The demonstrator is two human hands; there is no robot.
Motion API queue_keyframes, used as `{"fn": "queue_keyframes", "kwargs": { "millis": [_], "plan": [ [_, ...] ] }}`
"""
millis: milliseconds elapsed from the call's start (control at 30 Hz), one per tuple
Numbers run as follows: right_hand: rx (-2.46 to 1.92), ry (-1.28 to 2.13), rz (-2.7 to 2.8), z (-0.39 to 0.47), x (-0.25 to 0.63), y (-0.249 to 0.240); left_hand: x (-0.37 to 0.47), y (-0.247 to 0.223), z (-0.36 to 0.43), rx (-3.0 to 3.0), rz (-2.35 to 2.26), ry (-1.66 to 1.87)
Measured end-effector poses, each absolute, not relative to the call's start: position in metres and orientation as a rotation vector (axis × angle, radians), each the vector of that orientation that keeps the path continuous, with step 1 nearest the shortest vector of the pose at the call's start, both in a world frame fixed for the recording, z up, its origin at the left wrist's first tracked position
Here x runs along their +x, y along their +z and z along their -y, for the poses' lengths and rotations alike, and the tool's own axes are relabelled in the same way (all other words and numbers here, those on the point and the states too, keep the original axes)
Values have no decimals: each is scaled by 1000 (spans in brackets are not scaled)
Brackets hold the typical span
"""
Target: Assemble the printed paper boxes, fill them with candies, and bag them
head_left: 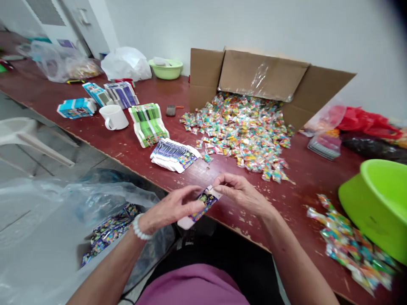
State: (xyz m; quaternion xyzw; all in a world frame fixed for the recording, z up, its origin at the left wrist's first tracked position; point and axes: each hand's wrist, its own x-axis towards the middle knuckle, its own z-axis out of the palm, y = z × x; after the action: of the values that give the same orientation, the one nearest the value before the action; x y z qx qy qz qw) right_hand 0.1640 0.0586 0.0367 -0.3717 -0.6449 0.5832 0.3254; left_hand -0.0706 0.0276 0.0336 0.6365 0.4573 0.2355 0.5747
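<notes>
A small dark purple printed carton (206,201) with white flaps is held between my hands at the table's front edge. My left hand (181,204), with a beaded bracelet at the wrist, grips its near side between thumb and fingers. The fingertips of my right hand (238,189) pinch the flap at its far end. Just beyond lies a fanned stack of flat purple cartons (174,155). Wrapped candies (244,131) spill in a big heap out of a tipped cardboard box (263,75). Whether anything is inside the held carton is hidden.
Green flat cartons (149,125), a white mug (113,117) and blue cartons (77,108) stand to the left. A lime-green basin (378,203) is at right, beside more candies (352,245). A clear plastic bag (63,220) with filled purple packs hangs low left, near a white stool (28,131).
</notes>
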Motion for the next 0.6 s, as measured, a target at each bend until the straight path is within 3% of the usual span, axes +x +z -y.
{"fn": "queue_keyframes", "kwargs": {
  "millis": [167,600],
  "plan": [
    [-921,1672,1641,-31,157,50,-36,11,-4,960,-553,343],
    [-840,1759,1242,5,150,14,-19,20,14,872,-929,698]
  ]
}}
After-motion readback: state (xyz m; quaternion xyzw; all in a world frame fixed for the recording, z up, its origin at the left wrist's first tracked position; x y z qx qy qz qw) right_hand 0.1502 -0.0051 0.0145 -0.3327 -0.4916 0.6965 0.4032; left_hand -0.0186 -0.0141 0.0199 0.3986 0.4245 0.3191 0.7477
